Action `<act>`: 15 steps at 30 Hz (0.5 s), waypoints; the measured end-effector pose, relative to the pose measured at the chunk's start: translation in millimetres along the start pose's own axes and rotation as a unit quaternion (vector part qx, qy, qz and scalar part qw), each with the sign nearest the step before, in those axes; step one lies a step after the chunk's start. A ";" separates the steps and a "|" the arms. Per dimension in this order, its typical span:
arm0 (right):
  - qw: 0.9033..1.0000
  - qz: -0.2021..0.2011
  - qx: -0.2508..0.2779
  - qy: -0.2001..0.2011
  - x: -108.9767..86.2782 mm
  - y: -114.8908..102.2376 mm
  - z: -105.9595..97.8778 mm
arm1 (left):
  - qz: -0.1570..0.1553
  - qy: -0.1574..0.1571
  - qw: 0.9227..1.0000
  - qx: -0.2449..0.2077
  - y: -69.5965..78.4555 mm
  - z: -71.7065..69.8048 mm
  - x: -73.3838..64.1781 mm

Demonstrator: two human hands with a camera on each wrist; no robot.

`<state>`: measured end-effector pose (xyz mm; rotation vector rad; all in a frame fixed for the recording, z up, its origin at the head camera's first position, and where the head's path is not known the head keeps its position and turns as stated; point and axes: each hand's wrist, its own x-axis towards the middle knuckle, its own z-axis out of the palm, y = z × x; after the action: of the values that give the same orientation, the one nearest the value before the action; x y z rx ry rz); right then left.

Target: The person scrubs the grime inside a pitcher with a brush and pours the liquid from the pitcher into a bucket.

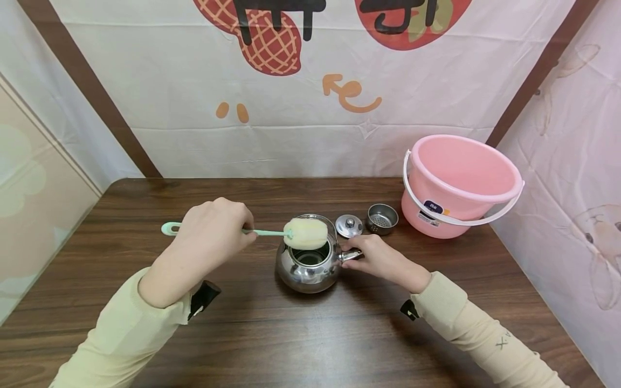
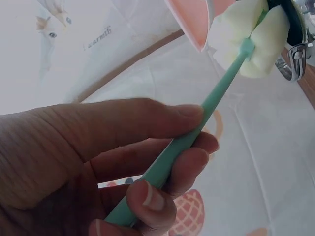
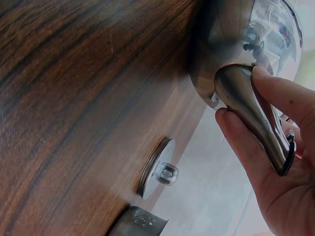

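My left hand holds a sponge brush by its mint-green handle, thumb and fingers wrapped about it. The pale yellow sponge head hovers over the mouth of a shiny steel teapot, outside the opening as far as the head view shows. On the teapot's right side, my right hand grips the spout between thumb and fingers. The teapot stands upright on the table, its wire handle raised behind the sponge. How deep the teapot is inside is hidden by the sponge and shadow.
A steel lid with a knob lies just behind my right hand. Beside it stands a small perforated strainer cup. At the table's back right is a pink bucket with a white handle. A printed cloth hangs behind the wooden table.
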<state>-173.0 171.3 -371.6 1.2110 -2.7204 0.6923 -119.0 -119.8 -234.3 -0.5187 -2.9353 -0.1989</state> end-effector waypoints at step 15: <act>1.000 0.007 0.010 0.001 0.4 -1.8 -1.2 | -0.034 0.091 0.994 -0.057 -8.4 3.4 1.4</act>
<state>-172.1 170.5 -369.8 1.1956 -2.7303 0.7237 -123.6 -126.7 -238.2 -0.3939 -2.7773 -0.4023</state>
